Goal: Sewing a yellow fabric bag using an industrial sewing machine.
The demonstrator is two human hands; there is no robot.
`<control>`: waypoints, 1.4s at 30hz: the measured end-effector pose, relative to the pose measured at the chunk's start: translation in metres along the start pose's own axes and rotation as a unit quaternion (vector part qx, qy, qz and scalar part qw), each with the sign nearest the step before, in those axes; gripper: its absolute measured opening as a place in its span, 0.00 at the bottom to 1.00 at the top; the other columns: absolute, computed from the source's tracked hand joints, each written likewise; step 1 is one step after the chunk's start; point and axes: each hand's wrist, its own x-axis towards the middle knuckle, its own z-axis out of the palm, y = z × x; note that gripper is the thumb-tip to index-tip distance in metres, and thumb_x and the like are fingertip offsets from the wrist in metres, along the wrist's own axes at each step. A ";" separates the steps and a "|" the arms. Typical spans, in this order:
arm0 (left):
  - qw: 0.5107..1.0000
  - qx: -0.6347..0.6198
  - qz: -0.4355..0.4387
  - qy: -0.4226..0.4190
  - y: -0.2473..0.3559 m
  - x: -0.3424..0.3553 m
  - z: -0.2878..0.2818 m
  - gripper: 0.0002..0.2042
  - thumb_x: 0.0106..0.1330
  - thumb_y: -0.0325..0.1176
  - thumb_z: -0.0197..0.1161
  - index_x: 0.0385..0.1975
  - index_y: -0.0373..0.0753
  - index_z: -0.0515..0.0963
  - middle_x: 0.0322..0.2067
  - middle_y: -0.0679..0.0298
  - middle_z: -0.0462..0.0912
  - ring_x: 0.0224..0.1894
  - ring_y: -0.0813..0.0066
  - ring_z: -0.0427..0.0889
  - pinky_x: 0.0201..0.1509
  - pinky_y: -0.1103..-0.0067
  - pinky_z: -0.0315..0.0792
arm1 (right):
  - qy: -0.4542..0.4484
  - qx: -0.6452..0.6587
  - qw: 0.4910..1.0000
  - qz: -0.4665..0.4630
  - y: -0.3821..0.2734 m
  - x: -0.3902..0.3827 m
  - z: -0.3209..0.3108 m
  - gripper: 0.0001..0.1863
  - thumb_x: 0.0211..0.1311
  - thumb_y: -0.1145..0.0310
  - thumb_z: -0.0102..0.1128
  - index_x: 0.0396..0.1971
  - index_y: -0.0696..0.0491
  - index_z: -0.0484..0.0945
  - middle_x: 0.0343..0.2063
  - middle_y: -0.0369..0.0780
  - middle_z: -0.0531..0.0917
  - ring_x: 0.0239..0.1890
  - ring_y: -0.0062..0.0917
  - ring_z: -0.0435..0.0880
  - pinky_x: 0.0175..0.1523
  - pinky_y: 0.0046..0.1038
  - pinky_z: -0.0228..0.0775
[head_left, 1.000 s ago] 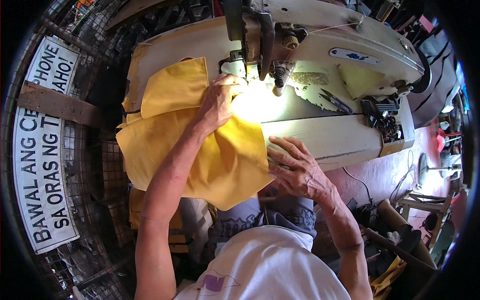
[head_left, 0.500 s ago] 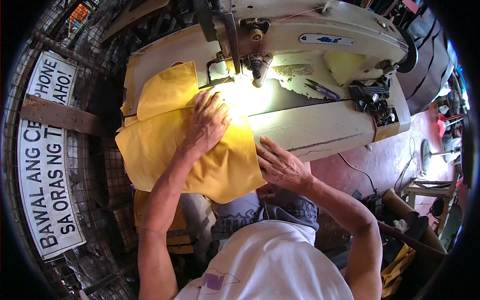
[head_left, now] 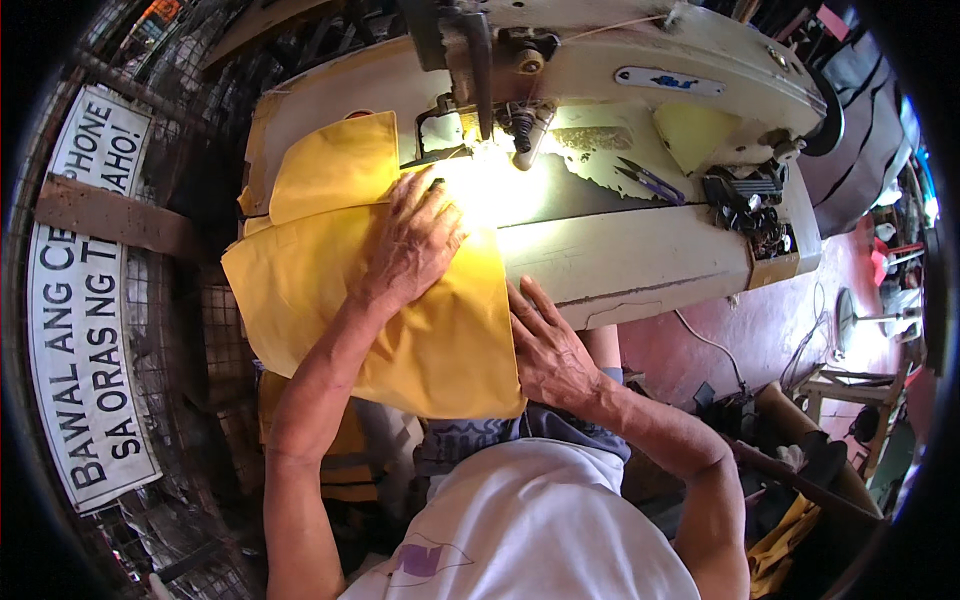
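Note:
A large piece of yellow fabric (head_left: 300, 290), with a smaller yellow flap (head_left: 330, 160) at its upper left, lies on the sewing machine's pale table (head_left: 610, 255). My left hand (head_left: 415, 240) rests on it, fingers bent and apart, just below and left of the brightly lit needle area (head_left: 490, 150). My right hand (head_left: 550, 350) is at the fabric's right edge, fingers stretched along it toward the machine. The glare hides where the fabric meets the presser foot.
The machine arm (head_left: 700, 60) spans the top. Purple-handled snips (head_left: 660, 185) and a black bobbin winder (head_left: 740, 205) sit on the table's right. A wire mesh wall with a sign and wooden plank (head_left: 120, 210) stands left; a pedestal fan (head_left: 850, 320) and bundles (head_left: 810, 440) are right.
My left hand has moved down from the needle area. My right hand has shifted down and left along the fabric's edge, and the flap's top has moved slightly left.

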 end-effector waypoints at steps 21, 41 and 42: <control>0.999 0.016 -0.028 0.024 0.031 0.023 0.002 0.20 0.50 0.34 0.60 0.39 0.25 0.75 0.51 0.45 0.73 0.58 0.50 0.69 0.66 0.56 0.59 | -0.023 0.061 0.997 0.027 -0.008 -0.006 -0.003 0.34 0.41 0.64 0.60 0.55 0.61 0.77 0.59 0.54 0.70 0.71 0.52 0.59 0.76 0.58 0.42; 0.998 -0.045 -0.001 0.054 0.023 0.011 0.008 0.13 0.56 0.33 0.63 0.39 0.35 0.76 0.47 0.49 0.75 0.58 0.50 0.70 0.69 0.53 0.59 | 0.009 0.065 0.997 0.037 -0.010 -0.004 0.001 0.31 0.46 0.65 0.60 0.54 0.59 0.77 0.60 0.53 0.71 0.70 0.51 0.62 0.75 0.56 0.44; 0.998 -0.046 0.000 0.049 0.022 0.011 0.009 0.13 0.56 0.33 0.63 0.39 0.34 0.76 0.47 0.49 0.75 0.58 0.49 0.71 0.69 0.53 0.59 | 0.005 0.067 0.997 0.039 -0.010 -0.004 0.000 0.31 0.46 0.65 0.60 0.54 0.59 0.77 0.59 0.53 0.71 0.70 0.51 0.62 0.75 0.56 0.44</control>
